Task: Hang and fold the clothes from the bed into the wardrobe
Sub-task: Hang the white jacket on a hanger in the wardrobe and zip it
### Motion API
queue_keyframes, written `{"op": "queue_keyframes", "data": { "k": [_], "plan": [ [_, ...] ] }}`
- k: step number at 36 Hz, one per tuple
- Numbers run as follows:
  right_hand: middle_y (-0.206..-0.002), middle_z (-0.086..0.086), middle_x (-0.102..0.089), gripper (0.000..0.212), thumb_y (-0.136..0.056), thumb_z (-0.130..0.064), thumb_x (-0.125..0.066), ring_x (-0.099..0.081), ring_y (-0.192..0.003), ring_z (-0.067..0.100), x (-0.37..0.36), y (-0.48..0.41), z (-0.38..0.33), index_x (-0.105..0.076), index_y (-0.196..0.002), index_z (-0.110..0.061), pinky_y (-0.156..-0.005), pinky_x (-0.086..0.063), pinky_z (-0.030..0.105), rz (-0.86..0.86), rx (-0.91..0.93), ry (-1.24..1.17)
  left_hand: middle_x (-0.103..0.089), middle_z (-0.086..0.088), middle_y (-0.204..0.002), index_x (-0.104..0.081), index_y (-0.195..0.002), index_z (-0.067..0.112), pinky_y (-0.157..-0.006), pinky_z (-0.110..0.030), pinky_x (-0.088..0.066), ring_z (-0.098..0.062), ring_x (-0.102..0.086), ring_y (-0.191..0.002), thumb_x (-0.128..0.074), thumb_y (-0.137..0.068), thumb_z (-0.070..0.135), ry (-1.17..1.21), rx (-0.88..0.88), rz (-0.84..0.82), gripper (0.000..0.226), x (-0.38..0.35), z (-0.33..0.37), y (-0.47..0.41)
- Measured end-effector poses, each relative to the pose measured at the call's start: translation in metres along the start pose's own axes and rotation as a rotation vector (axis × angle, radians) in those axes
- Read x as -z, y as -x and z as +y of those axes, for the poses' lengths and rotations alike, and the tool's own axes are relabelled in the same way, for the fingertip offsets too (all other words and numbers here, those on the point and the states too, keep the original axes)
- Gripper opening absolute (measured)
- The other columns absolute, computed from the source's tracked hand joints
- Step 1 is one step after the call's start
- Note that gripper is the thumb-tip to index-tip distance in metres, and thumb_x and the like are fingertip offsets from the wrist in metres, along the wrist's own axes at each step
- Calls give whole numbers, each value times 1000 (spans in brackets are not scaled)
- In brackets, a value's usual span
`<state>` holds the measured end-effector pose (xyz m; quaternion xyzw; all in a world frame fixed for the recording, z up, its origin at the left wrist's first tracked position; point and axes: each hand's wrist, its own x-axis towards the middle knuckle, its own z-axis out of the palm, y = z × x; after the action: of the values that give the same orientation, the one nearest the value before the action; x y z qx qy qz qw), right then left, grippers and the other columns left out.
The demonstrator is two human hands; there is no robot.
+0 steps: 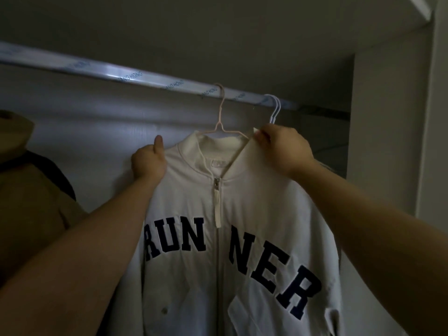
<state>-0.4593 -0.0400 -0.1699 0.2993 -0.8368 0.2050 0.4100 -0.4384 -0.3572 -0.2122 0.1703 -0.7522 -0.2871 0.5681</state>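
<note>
Two bare forearms reach up from the lower corners of the view. The left hand (148, 163) grips one shoulder of a white zip jacket (218, 238), fingers curled behind the cloth and thumb raised. The right hand (284, 151) pinches the cloth at the other side of the collar, where the pink hanger (219, 117) runs under it. Both holds appear meant to seat the shoulders squarely on the hanger so the garment does not slide off.

The jacket is inside the wardrobe, front outward, zip drawn up to the base of the collar, dark letters across the chest. The hanger's hook sits over the rail (116, 73). Two white hangers (275, 109) sit on the same rail just to the right, directly above the right hand; whether they touch it cannot be told. A brown garment (29, 190) hangs at the left, apart from the jacket.

Judgement: this item is hung, and only straightening is left. The bed is out of view.
</note>
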Motion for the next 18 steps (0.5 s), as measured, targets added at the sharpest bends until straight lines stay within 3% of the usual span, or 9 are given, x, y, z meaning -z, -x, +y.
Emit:
{"op": "queue_keyframes", "data": {
  "k": [3, 10, 13, 16, 18],
  "plan": [
    [-88, 2, -59, 35, -103, -49, -35, -59, -80, 26, -12, 14, -1, -53, -89, -23, -75, -52, 48, 78, -30, -106, -41, -3, -53, -34, -52, 12, -60, -34, -27, -25, -42, -58, -32, -108, 42, 4, -10, 12, 64, -1, -11, 4],
    [-84, -8, -60, 51, -93, -73, -24, -59, -75, 14, -15, 13, -8, -54, -94, -32, -71, -54, 42, 119, -58, -210, -59, -13, -73, -49, -67, 10, -68, -35, -38, -34, -59, -77, -28, -108, 43, -53, -59, 38, 56, 4, 9, 9],
    [-81, -5, -61, 53, -95, -70, -22, -60, -73, 14, -9, 8, -10, -56, -91, -31, -71, -55, 42, 62, -35, -234, -68, -17, -84, -63, -84, 12, -73, -34, -41, -36, -63, -83, -33, -104, 48, 5, -282, 0, 50, 3, 39, 19],
    [-83, -1, -63, 46, -99, -63, -26, -62, -74, 19, -5, 13, -5, -57, -92, -30, -67, -52, 37, 53, 5, -199, -72, -9, -90, -70, -96, 18, -80, -35, -41, -31, -63, -88, -44, -97, 47, 7, -544, -23, 39, 1, 66, 28],
    [-83, 2, -64, 47, -102, -59, -26, -61, -71, 18, -1, 20, -1, -59, -90, -28, -64, -50, 34, -3, -1, -172, -73, -5, -95, -70, -99, 19, -84, -37, -41, -30, -63, -93, -49, -95, 44, -32, -619, -43, 33, 1, 75, 26]
  ]
}}
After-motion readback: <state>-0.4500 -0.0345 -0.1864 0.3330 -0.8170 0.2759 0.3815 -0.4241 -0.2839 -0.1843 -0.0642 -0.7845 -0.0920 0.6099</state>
